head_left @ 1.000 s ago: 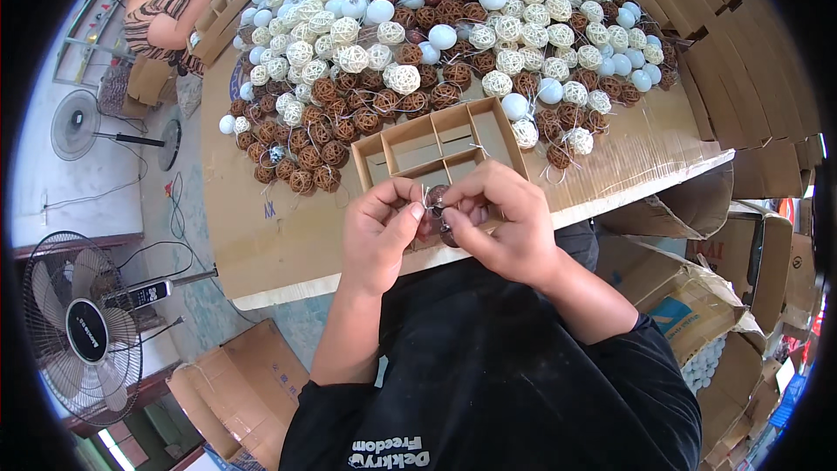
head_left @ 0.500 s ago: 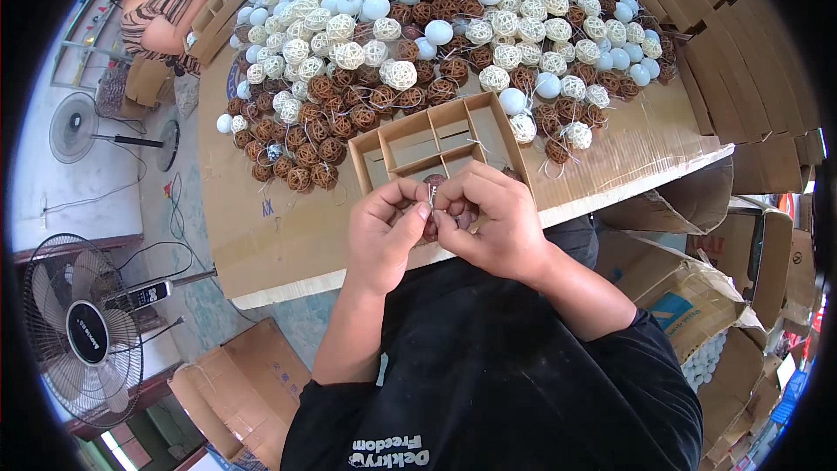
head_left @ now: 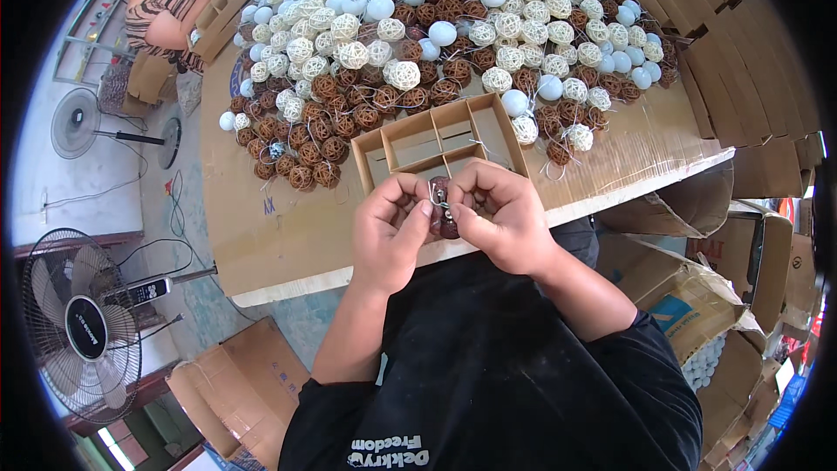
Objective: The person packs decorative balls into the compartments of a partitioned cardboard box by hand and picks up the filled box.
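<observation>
My left hand (head_left: 391,228) and my right hand (head_left: 497,220) are close together over the table's near edge, fingertips pinched. Between them runs a thin whitish string (head_left: 440,203), looped or crossed, and both hands grip it. Dark red balls (head_left: 449,227) show right behind and below the string, partly covered by my fingers. Just beyond my hands lies a cardboard box with dividers (head_left: 513,133), its near part hidden by them. Past the box spreads a large heap of brown woven balls (head_left: 326,174), cream woven balls (head_left: 403,75) and smooth white balls (head_left: 442,33), many with strings.
Stacked cardboard trays (head_left: 741,61) line the right side of the table (head_left: 305,249). Open cartons (head_left: 697,296) stand at the lower right, one holding white balls. Fans (head_left: 87,327) are on the left. Another person (head_left: 166,13) works at the far left beside a divided box.
My fingertips have drawn slightly apart, so the string and dark red balls show more. The view has shifted a little. The box stays in place.
</observation>
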A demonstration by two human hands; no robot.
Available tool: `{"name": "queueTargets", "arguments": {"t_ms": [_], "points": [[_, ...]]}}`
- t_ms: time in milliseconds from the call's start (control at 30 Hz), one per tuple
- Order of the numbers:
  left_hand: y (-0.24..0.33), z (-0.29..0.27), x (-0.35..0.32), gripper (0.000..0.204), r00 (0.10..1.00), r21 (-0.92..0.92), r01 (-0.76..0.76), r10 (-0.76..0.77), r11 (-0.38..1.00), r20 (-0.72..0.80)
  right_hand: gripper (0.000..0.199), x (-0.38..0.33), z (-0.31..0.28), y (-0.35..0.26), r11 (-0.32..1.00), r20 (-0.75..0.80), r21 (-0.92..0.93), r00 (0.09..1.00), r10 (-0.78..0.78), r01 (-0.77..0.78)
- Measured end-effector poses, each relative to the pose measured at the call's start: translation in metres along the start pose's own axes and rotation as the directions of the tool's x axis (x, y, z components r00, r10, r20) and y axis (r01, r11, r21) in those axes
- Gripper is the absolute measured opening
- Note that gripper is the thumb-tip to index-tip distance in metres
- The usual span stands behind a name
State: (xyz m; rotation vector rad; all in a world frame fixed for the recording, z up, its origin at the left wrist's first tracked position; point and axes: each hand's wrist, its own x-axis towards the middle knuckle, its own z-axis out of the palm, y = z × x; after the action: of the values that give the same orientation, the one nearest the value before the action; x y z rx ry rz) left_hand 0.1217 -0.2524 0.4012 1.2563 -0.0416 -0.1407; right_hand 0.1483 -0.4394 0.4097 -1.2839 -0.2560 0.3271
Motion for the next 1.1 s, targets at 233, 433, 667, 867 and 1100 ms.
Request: {"name": "queueTargets", "arguments": {"t_ms": [233, 433, 667, 867, 1100], "points": [[0.003, 0.004, 0.000, 0.015, 0.995, 0.108, -0.101, 0.103, 0.989, -0.012, 0.006, 0.001, -0.004, 0.005, 1.000, -0.001, -0.021, 1.000, -0.003, 0.003], [0.002, 0.002, 0.000, 0.014, 0.998, 0.184, -0.063, 0.061, 0.981, 0.018, 0.006, 0.002, -0.003, 0.004, 0.997, -0.031, 0.075, 0.999, 0.016, -0.013], [0.004, 0.001, -0.001, 0.012, 1.000, 0.023, 0.001, -0.001, 1.000, 0.013, 0.013, 0.004, -0.007, 0.000, 0.903, -0.005, -0.355, 0.965, -0.261, 0.242], [0.000, -0.003, -0.001, 0.011, 1.000, 0.044, -0.019, 0.019, 0.999, 0.008, 0.017, 0.004, -0.009, 0.002, 0.788, 0.043, -0.524, 0.934, -0.355, 0.324], [-0.001, -0.007, -0.004, 0.012, 1.000, 0.060, 0.006, -0.006, 0.998, -0.007, 0.019, 0.004, -0.008, -0.006, 0.752, 0.080, -0.553, 0.922, -0.380, 0.358]]}}
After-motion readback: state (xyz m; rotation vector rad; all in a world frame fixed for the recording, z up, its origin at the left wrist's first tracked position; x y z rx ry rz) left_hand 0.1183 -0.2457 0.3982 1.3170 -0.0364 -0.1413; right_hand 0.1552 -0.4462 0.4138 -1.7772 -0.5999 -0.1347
